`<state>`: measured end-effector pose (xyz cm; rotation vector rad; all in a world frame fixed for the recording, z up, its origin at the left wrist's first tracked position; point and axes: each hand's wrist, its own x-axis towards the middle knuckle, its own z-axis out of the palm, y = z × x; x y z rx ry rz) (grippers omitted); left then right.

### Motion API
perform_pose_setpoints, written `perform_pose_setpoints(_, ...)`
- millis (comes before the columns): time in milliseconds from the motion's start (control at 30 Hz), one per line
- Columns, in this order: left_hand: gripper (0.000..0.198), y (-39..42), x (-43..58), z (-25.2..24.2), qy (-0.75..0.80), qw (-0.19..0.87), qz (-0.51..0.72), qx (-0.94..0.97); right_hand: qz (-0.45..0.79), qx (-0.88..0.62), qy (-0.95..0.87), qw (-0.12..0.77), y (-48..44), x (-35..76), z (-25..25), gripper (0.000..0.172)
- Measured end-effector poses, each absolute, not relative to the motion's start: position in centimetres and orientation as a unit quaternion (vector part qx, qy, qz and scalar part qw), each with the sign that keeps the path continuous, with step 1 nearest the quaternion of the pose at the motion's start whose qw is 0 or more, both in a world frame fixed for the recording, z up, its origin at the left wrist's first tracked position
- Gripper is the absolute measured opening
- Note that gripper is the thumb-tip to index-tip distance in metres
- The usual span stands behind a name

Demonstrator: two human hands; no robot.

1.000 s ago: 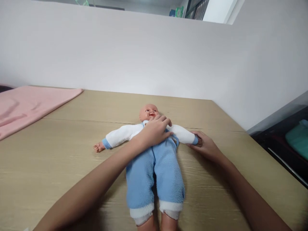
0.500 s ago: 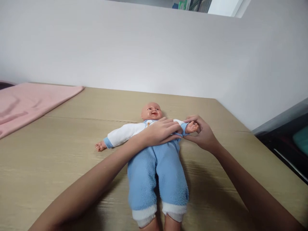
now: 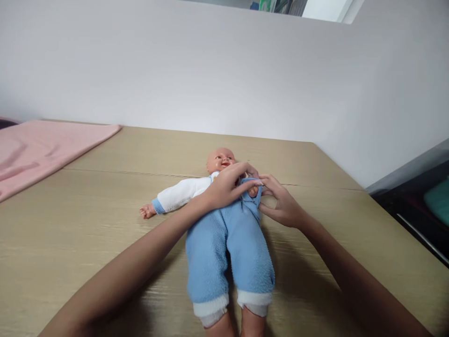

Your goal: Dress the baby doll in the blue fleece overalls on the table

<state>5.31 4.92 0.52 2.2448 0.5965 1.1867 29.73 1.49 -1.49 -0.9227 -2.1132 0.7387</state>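
Note:
A baby doll [image 3: 220,159] lies on its back on the table, its head away from me. It wears a blue fleece romper [image 3: 206,252] with white cuffs over a white sleeve [image 3: 180,193] with a blue cuff. My left hand [image 3: 231,185] lies across the doll's chest, thumb and fingers pinching the romper's upper edge at the doll's right-hand side. Closed on that same side edge is my right hand [image 3: 280,201]. Between my hands, the doll's small hand [image 3: 253,191] shows inside the romper's opening. The rest of that arm is hidden.
A pink cloth [image 3: 52,150] covers the table's far left corner. The wooden table [image 3: 105,224] meets a white wall [image 3: 175,70] at the back. Beyond the right edge stands a dark object [image 3: 414,210] with something green on it.
The doll's arm on the right has moved inward from outside the romper to within its opening. My right hand moved left with it. My left hand's fingers lifted to the romper's edge.

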Motion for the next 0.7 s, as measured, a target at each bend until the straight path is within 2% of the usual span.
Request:
perform_pose_setpoints(167,0.029,5.6,5.8,0.0,0.257,0.382,0.425,0.779,0.282,-0.358,-0.803,0.384,0.1,29.6,-2.2,0.021)
perform_pose_setpoints(233,0.030,5.8,5.8,-0.2,0.270,0.380,0.422,0.778,0.315,-0.366,-0.771,0.414,-0.1,29.2,-2.8,0.023)
perform_pose_setpoints(367,0.031,5.9,5.9,-0.6,0.296,0.334,0.398,0.801,0.465,-0.389,-0.639,0.472,0.3,28.3,-4.3,0.032)
perform_pose_setpoints(467,0.027,6.0,6.0,-1.1,0.312,0.282,0.367,0.830,0.530,-0.423,-0.552,0.485,0.9,27.9,-5.4,0.037)
perform_pose_setpoints(600,0.015,6.4,6.0,-2.0,0.352,0.206,0.341,0.847,0.449,-0.510,-0.537,0.500,1.6,27.8,-6.9,0.045)
perform_pose_setpoints(700,0.014,6.8,6.0,-2.3,0.362,0.241,0.334,0.837,0.400,-0.529,-0.548,0.509,1.9,28.1,-8.0,0.046)
